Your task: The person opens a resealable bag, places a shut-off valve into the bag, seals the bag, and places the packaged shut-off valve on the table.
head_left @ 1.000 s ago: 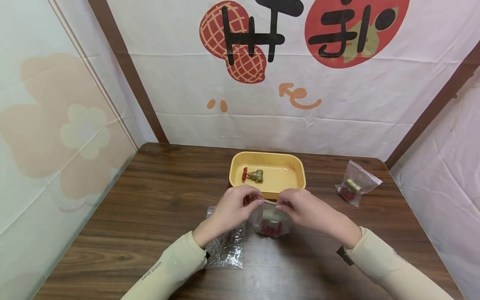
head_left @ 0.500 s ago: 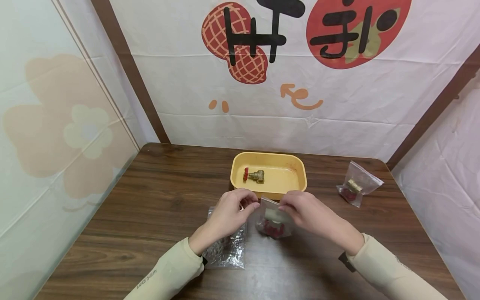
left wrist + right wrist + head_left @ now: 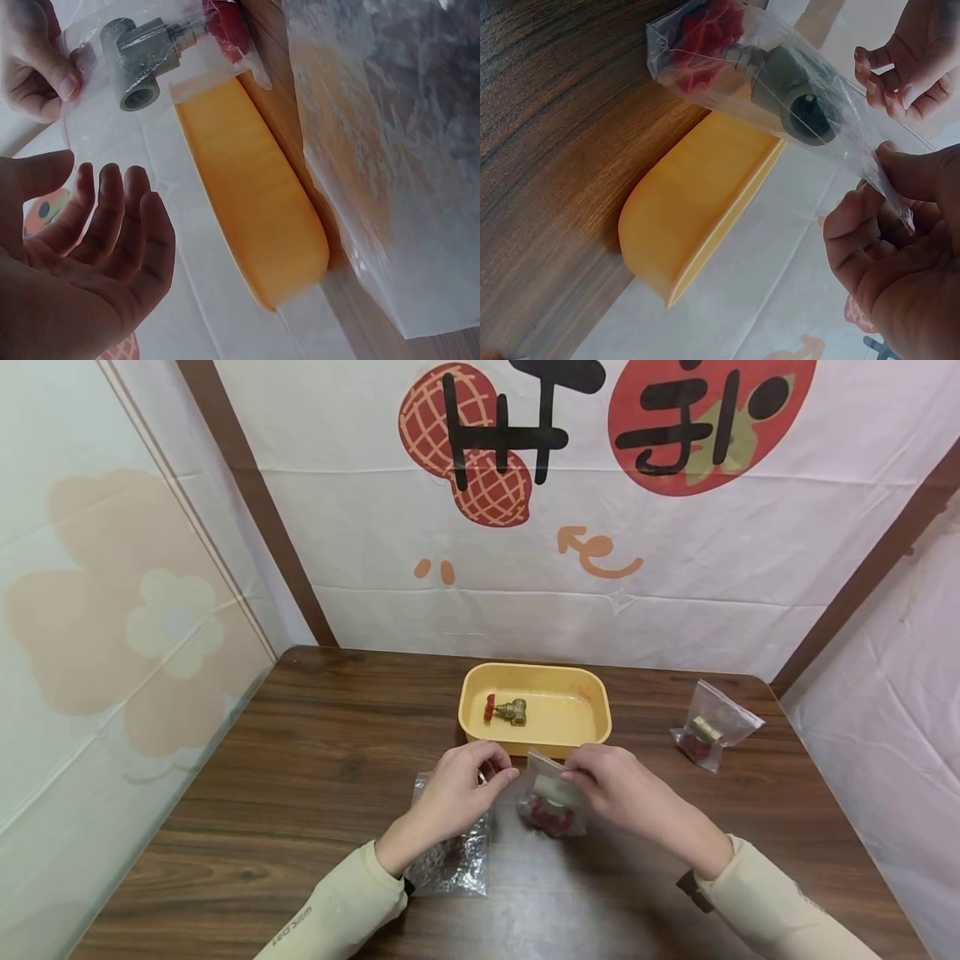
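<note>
My right hand (image 3: 626, 793) pinches the top edge of a clear zip bag (image 3: 542, 767) just in front of the yellow tray. Inside that bag is a gate valve (image 3: 141, 56), with a brass-coloured body and a red handwheel (image 3: 705, 41). The bag hangs tilted from the right fingertips. Close to its left side, my left hand (image 3: 450, 793) has relaxed, slightly bent fingers and holds nothing; in the left wrist view a gap separates its fingertips from the bag. Another gate valve (image 3: 512, 711) with a red handwheel lies in the tray.
The yellow tray (image 3: 562, 718) stands toward the back of the brown wooden table (image 3: 322, 777). At the right lies another zip bag (image 3: 718, 714) holding a valve. Crinkled clear plastic bags (image 3: 461, 868) lie partly under the left forearm. A printed cloth rises behind the table.
My left fingers have let go of the bag's top edge and moved slightly left. The right hand still pinches the bag, which now tilts and has shifted slightly right.
</note>
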A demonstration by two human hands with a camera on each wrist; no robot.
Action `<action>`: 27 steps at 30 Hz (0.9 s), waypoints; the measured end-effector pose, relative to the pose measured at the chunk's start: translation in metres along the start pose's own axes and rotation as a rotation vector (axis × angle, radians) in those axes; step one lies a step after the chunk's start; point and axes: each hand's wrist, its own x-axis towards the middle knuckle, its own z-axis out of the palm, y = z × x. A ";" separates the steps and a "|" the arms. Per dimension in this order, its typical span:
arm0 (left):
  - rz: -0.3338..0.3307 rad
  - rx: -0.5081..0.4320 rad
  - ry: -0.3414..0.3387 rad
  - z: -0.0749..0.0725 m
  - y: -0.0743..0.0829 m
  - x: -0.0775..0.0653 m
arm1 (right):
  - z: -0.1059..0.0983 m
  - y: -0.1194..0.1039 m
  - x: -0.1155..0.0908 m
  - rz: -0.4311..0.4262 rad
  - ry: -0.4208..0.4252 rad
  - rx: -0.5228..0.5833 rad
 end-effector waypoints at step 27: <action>0.008 -0.022 -0.021 0.001 0.008 0.006 | -0.020 0.008 -0.014 0.128 0.062 0.023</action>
